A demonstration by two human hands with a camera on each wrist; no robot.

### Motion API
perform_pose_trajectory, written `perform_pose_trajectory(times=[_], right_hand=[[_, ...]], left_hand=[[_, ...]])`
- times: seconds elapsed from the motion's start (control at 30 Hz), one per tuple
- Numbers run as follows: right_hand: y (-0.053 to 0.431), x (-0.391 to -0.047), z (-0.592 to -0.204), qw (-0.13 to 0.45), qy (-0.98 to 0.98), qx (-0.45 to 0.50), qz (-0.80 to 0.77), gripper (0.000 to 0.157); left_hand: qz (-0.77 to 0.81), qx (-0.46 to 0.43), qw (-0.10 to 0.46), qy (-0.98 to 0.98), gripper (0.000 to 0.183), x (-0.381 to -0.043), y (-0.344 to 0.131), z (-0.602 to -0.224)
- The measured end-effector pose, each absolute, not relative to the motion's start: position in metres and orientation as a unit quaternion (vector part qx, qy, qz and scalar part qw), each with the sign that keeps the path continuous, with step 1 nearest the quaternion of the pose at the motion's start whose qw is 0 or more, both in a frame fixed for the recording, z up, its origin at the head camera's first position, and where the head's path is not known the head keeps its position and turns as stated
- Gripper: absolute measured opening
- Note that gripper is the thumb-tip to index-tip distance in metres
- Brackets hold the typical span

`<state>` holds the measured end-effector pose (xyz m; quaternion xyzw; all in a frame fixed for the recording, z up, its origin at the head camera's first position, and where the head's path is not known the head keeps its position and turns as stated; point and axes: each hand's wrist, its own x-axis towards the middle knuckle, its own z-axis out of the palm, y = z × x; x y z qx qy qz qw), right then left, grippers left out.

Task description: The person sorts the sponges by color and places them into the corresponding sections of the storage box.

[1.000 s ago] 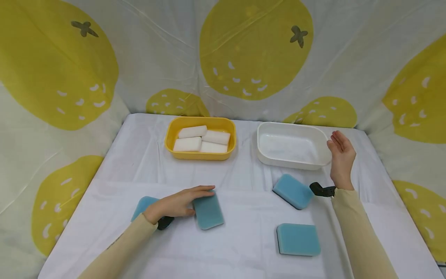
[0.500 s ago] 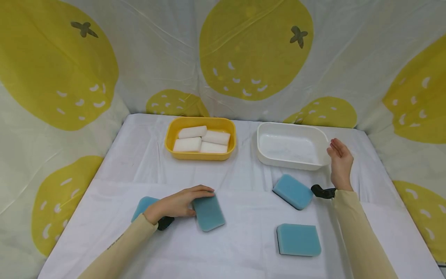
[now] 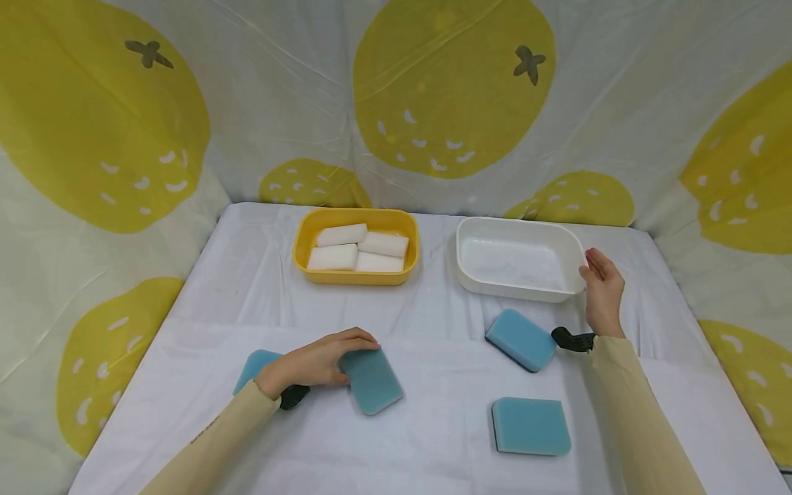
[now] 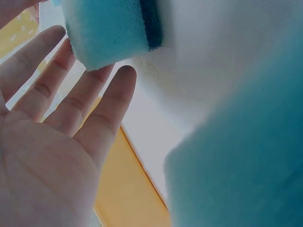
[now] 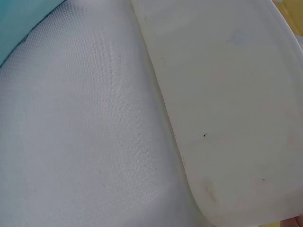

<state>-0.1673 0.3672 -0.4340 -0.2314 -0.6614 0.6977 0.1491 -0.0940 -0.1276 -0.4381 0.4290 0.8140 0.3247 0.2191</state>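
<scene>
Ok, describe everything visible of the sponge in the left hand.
The sponge is a foamy block with rounded corners, blue with a darker layer on one side. It is angled, blue side up, nearer than the yellow container. The left hand grips its far end with thumb and fingers. Contact with the cloth is unclear.

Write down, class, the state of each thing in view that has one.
White tray: empty
Yellow tray: holding four white blocks
Middle sponge: held
Leftmost sponge: partly hidden
Two right sponges: lying flat, blue up
Left hand: gripping middle sponge
Right hand: at white tray's end, contact unclear
</scene>
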Motion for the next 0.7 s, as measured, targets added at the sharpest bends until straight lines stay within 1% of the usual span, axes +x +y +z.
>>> perform_pose_trajectory(times=[0.17, 0.33, 0.57, 0.7], right_hand=[[0.3672, -0.1678, -0.4351, 0.15, -0.661, -0.234, 0.697, 0.052], [0.3677, -0.1667, -0.4357, 0.138, -0.668, -0.232, 0.694, 0.052], [0.3686, -0.1662, -0.4356, 0.136, -0.667, -0.222, 0.699, 0.056], [0.3688, -0.1664, -0.4369, 0.138, -0.668, -0.218, 0.698, 0.055]], left_hand=[[0.32, 0.421, 0.224, 0.819, 0.062, -0.0938, -0.1267, -0.438], [0.313, 0.416, 0.229, 0.823, 0.061, -0.0933, -0.1257, -0.4351], [0.295, 0.403, 0.258, 0.827, 0.068, -0.0933, -0.1253, -0.4371], [0.292, 0.4, 0.256, 0.83, 0.067, -0.0929, -0.1248, -0.437]])
